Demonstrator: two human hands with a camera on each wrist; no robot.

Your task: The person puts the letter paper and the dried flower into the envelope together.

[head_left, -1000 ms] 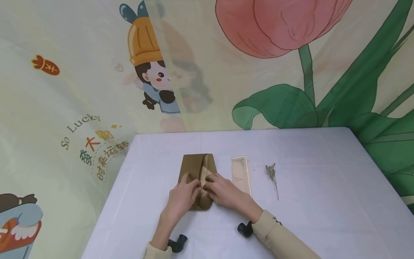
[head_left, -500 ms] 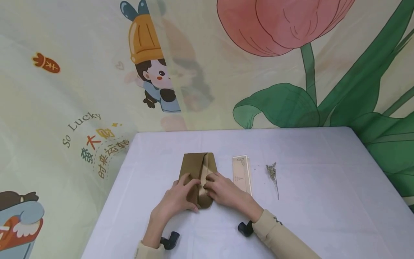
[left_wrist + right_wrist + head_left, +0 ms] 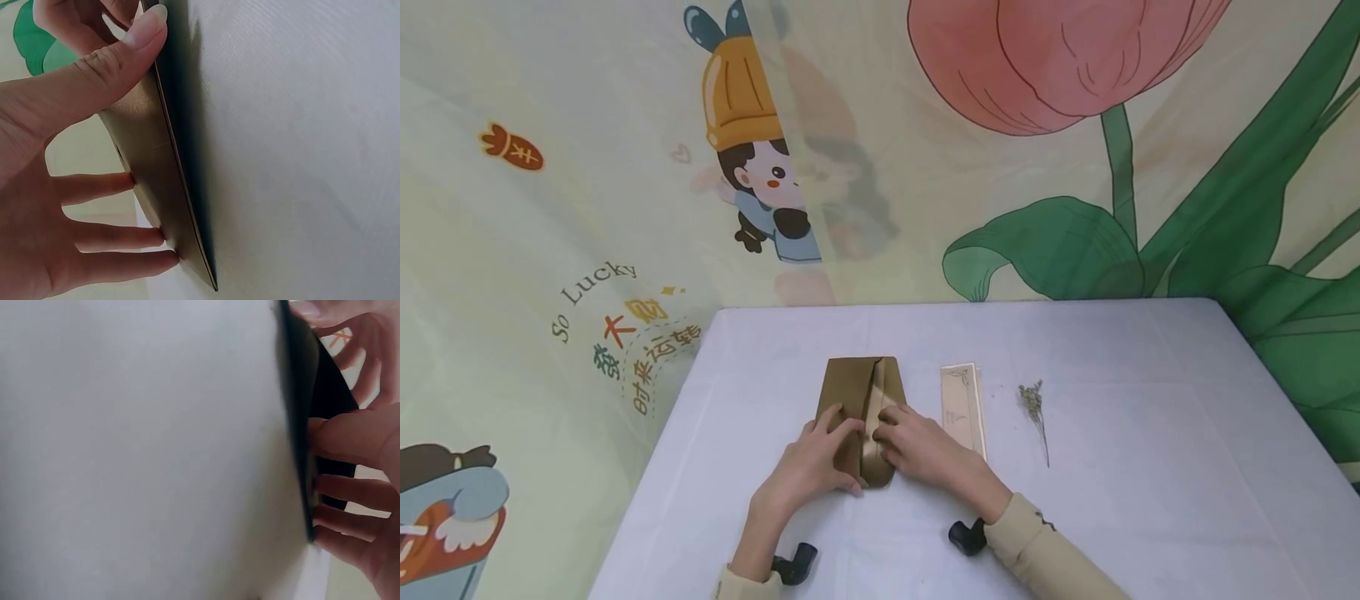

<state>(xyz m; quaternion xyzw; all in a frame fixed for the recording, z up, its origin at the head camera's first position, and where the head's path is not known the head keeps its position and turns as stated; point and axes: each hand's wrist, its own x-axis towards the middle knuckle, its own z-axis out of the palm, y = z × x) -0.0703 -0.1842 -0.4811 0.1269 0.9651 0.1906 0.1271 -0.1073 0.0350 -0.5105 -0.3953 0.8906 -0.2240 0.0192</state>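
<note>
A brown folded paper cover [image 3: 850,383] lies toward the near side of the white-clothed tabletop [image 3: 1135,433], a paler strip [image 3: 875,396] showing along its lengthwise gap. Left hand [image 3: 805,462]: fingers spread and extended, tips resting on the cover's left panel, thumb at its near edge. Right hand [image 3: 928,446]: fingers extended with a slight bend, tips touching the right side, without a grip. A cream card [image 3: 961,404] lies just right; a dried flower sprig [image 3: 1033,404] lies beyond that card.
</note>
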